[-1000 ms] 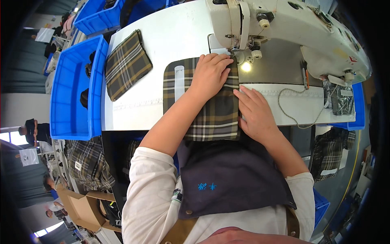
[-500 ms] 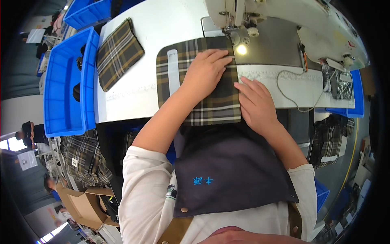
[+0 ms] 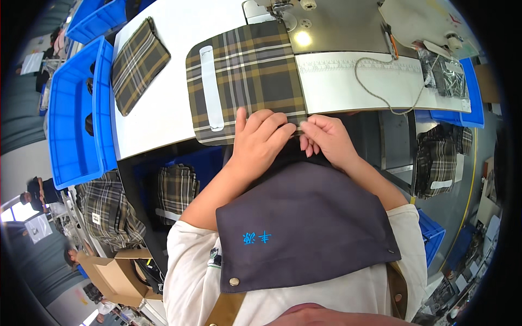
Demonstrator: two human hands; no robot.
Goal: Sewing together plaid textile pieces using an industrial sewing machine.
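A plaid fabric panel [image 3: 247,70] in brown, black and white lies on the white table, its near edge reaching past the table's front edge. A pale strip [image 3: 211,89] runs down its left part. My left hand [image 3: 258,138] is at the near edge, its fingers bent over the cloth and its fingertips gathered towards the near right corner. At that corner my right hand [image 3: 330,138] pinches the edge between thumb and forefinger, the other fingers curled below. Beyond the panel's far right corner is the sewing machine [image 3: 283,10], only partly in view.
A folded plaid piece [image 3: 140,65] lies at the left, beside a blue bin [image 3: 76,117]. On the right are orange-handled snips [image 3: 392,44], a cord [image 3: 375,98] and a clear bag of small parts [image 3: 448,73]. More plaid pieces [image 3: 176,187] sit below the table.
Both hands have moved to the panel's near edge; the left no longer lies flat across its middle. The right now pinches the corner. The whole view has shifted, with the table higher in it.
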